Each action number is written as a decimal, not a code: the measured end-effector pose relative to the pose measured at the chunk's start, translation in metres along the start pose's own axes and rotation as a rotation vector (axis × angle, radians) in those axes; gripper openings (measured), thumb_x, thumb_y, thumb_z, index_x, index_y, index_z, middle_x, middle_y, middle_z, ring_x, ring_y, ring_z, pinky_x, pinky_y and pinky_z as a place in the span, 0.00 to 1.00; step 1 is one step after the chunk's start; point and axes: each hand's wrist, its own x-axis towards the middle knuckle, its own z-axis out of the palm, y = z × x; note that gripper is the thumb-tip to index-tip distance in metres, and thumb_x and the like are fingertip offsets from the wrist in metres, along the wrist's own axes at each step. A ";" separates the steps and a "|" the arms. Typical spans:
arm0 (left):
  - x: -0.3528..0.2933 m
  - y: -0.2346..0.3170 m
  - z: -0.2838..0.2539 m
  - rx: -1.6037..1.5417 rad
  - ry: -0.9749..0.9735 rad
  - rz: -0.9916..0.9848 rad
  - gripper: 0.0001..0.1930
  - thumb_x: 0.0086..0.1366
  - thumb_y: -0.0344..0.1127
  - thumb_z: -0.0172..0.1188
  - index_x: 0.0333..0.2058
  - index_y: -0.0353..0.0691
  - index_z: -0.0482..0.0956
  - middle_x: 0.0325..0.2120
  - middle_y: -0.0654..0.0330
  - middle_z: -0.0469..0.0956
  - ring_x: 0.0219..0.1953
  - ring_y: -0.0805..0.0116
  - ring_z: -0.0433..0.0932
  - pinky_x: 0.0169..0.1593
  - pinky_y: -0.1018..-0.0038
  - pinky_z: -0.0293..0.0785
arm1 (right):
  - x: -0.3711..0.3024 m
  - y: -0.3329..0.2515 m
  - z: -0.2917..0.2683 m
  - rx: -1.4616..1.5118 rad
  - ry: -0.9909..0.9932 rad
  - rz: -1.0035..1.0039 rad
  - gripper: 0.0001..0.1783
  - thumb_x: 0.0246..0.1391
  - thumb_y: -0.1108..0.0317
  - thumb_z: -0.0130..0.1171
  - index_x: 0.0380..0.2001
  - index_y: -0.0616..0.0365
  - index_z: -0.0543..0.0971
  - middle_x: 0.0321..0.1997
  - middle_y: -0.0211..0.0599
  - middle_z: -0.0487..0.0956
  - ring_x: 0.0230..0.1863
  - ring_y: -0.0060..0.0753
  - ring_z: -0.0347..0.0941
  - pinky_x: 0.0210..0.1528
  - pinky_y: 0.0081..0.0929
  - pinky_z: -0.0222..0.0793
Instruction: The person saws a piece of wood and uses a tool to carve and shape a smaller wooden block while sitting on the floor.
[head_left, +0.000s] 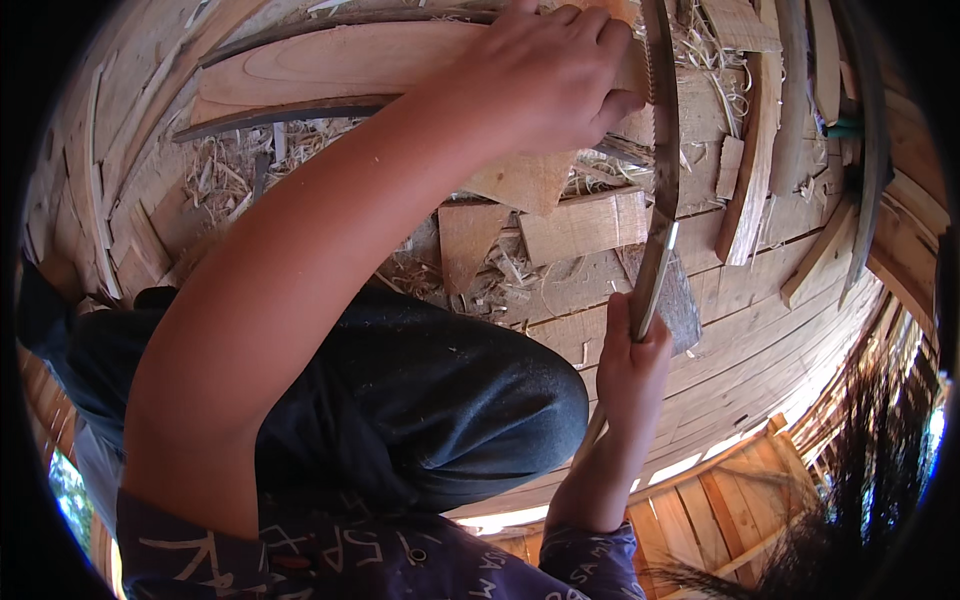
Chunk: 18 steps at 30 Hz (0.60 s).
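My right hand (638, 345) is wrapped around the handle of a handsaw (665, 130), whose long toothed blade points away from me. The blade's teeth face left, beside the end of a pale wooden plank (330, 62) with dark edges. My left hand (565, 80) grips that plank near its right end, fingers curled over it close to the blade. My left forearm crosses above part of the plank. The far tip of the saw runs out of the picture, and whether the teeth touch the wood is hard to tell.
Wood offcuts (585, 225) and curly shavings (225, 175) litter the board floor (560, 345) around the plank. A dark-faced block (675, 305) lies by my right hand. Long wood strips (755, 150) lie to the right. My bent knee (500, 410) is close below the offcuts.
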 end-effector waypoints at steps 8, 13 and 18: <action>0.002 0.000 0.011 -0.015 0.149 0.033 0.24 0.69 0.49 0.51 0.44 0.26 0.69 0.40 0.41 0.76 0.48 0.49 0.76 0.55 0.54 0.66 | 0.043 -0.016 0.010 -0.011 0.024 -0.040 0.19 0.66 0.62 0.52 0.23 0.63 0.70 0.14 0.33 0.61 0.19 0.23 0.53 0.21 0.32 0.53; -0.001 -0.005 0.006 0.004 0.164 0.015 0.25 0.70 0.49 0.49 0.46 0.25 0.69 0.42 0.40 0.76 0.49 0.48 0.76 0.56 0.53 0.66 | -0.002 0.010 0.002 0.008 0.010 -0.002 0.16 0.66 0.65 0.52 0.26 0.65 0.72 0.15 0.36 0.63 0.19 0.24 0.54 0.21 0.32 0.55; -0.006 0.002 -0.004 0.009 0.062 0.054 0.26 0.70 0.49 0.49 0.48 0.24 0.68 0.43 0.40 0.75 0.50 0.49 0.75 0.57 0.53 0.65 | 0.026 -0.012 0.007 0.023 0.009 -0.016 0.17 0.66 0.64 0.53 0.25 0.65 0.72 0.15 0.36 0.63 0.18 0.24 0.54 0.21 0.31 0.55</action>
